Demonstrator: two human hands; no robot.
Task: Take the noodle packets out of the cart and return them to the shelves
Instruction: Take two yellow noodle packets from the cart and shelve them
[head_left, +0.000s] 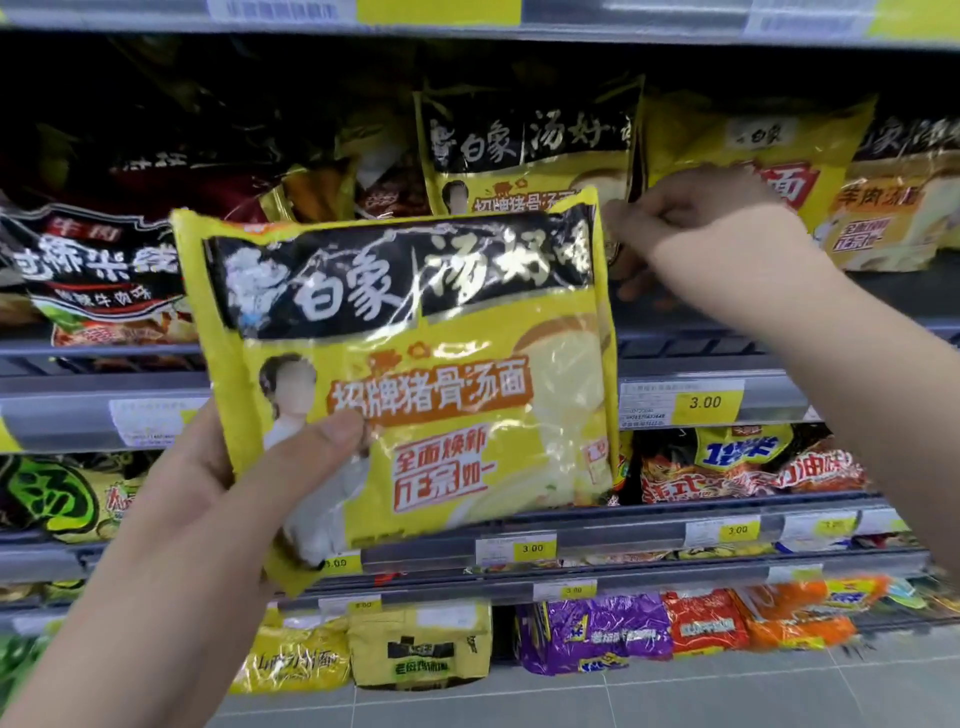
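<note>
1. The noodle packet (415, 364), yellow with a black banner, was held upright in the air in front of the shelf (909, 291). It was out of the cart, which was not in view, and was not yet placed.
2. The packet was gripped at its lower left corner by the left hand (249, 493). The thumb (322, 441) was laid across the printed face, and the other fingers were hidden behind.
3. A matching packet (524, 150) was seen standing on the shelf directly behind the held one. This row was judged to be the correct destination.
4. The right hand (711, 228) was extended to the right edge of the matching packet with its fingers curled. Whether that edge was pinched or merely touched could not be told, as the fingertips were blurred and partly hidden.
5. The step was judged best done with the standing row steadied or parted by the right hand so that a gap was opened. The held packet would then be slid in upright, face forward, bottom edge first.
6. A light grip was advised, as the contents were judged brittle and the film slippery.
7. Care was required at the neighbouring yellow packet (748, 156) to the right and the dark packets (98, 265) to the left. Both were judged liable to topple if knocked.
8. The price label (704, 402) on the rail below was available as a check on position.
</note>
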